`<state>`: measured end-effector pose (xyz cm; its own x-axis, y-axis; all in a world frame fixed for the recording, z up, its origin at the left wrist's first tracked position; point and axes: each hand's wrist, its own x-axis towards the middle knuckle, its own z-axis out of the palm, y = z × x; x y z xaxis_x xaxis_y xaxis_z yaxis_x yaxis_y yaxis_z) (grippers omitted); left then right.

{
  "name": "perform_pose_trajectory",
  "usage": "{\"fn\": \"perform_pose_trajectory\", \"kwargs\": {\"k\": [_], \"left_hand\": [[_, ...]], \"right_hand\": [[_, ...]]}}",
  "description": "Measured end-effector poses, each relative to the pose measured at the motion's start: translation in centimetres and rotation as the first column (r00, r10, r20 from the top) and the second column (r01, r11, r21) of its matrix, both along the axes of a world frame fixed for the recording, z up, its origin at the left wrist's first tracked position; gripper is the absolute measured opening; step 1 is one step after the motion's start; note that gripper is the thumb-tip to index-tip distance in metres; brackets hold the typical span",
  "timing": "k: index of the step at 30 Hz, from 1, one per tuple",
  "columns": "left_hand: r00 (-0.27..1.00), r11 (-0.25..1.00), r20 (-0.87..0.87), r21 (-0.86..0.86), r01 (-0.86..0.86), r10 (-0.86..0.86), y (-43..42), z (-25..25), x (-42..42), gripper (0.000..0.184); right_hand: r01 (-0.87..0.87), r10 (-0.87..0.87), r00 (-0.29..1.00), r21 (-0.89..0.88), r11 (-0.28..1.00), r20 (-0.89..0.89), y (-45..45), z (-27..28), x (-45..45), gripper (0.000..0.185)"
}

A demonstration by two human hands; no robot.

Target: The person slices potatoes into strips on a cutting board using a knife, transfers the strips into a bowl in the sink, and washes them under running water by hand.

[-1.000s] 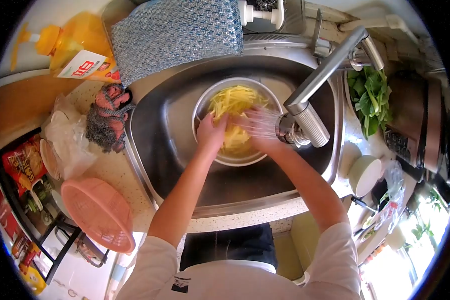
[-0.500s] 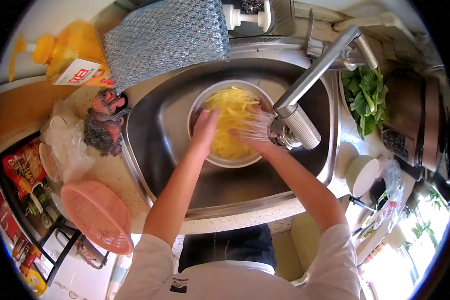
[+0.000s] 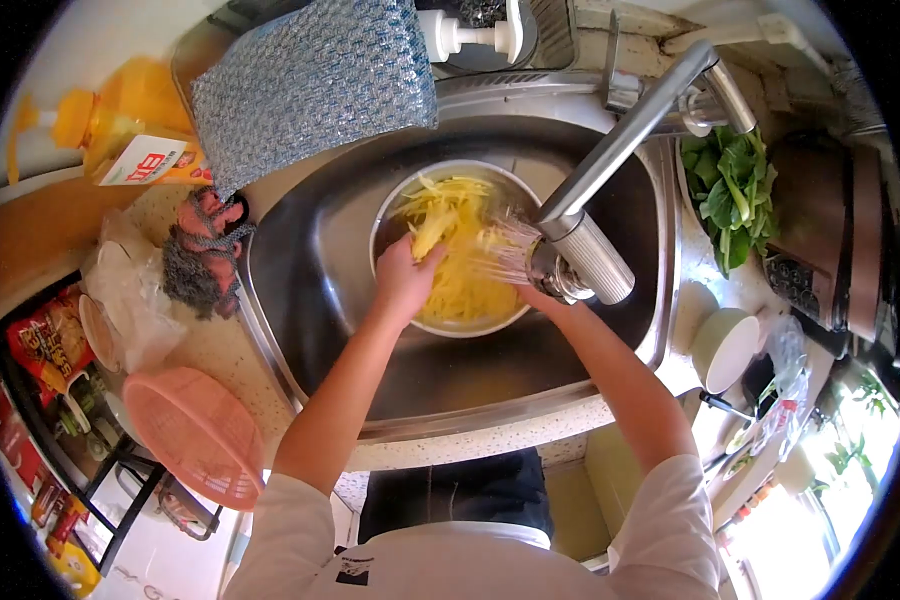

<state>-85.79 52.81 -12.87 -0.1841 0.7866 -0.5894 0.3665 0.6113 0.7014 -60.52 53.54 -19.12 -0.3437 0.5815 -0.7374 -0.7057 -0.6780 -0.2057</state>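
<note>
A round metal bowl (image 3: 388,210) stands in the sink and holds water and thin yellow shreds (image 3: 460,290) that look like cut potato. My left hand (image 3: 406,275) is inside the bowl's left side, its fingers closed round a clump of the shreds. Over the bowl's right side, the faucet's spray head (image 3: 560,268) sends fine streams of water into it. Beneath that spray, my right hand (image 3: 533,297) reaches in at the lower right rim; the spray head and splashing water hide its fingers.
The steel sink (image 3: 320,370) surrounds the bowl. Left of it are a pink plastic basket (image 3: 195,435), a grey-pink cloth (image 3: 208,250) and a yellow pump bottle (image 3: 135,110). A silvery woven pad (image 3: 315,90) overhangs the back rim. Leafy greens (image 3: 730,200) and a pale bowl (image 3: 725,350) are on the right.
My left hand has turned and closed round a clump of shreds, lifting it slightly. My right hand has drawn back toward the near right rim, under the spray head. Water keeps running.
</note>
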Motion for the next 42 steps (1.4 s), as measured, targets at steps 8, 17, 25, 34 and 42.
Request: {"fn": "perform_pose_trajectory", "kwargs": {"k": [8, 17, 25, 34, 42], "left_hand": [[0.887, 0.952, 0.356, -0.185, -0.243, 0.295, -2.3, -0.4, -0.8, 0.062], [0.811, 0.869, 0.354, -0.36, -0.341, 0.465, 2.2, 1.6, 2.4, 0.059], [0.709, 0.891, 0.541, -0.278, -0.358, 0.453, 0.9, 0.1, 0.4, 0.052], [0.85, 0.856, -0.251, 0.123, 0.502, -0.463, -1.8, 4.4, -0.7, 0.071], [0.6, 0.658, -0.581, 0.141, 0.74, -0.55, -3.7, 2.1, 1.7, 0.079]], "right_hand": [[-0.015, -0.283, 0.782, -0.47, 0.883, -0.555, -2.9, -1.6, 0.0, 0.038], [-0.694, 0.286, 0.576, 0.273, 0.666, 0.765, -2.7, -8.4, -4.5, 0.081], [-0.954, 0.21, 0.243, 0.195, 0.229, 0.947, -2.3, -3.8, 0.2, 0.054], [-0.998, 0.187, -0.013, -0.002, -0.061, 0.982, -1.9, 5.9, -1.7, 0.05], [-0.929, 0.18, 0.322, 0.274, 0.247, 0.929, -0.9, -1.6, -2.4, 0.054]]}}
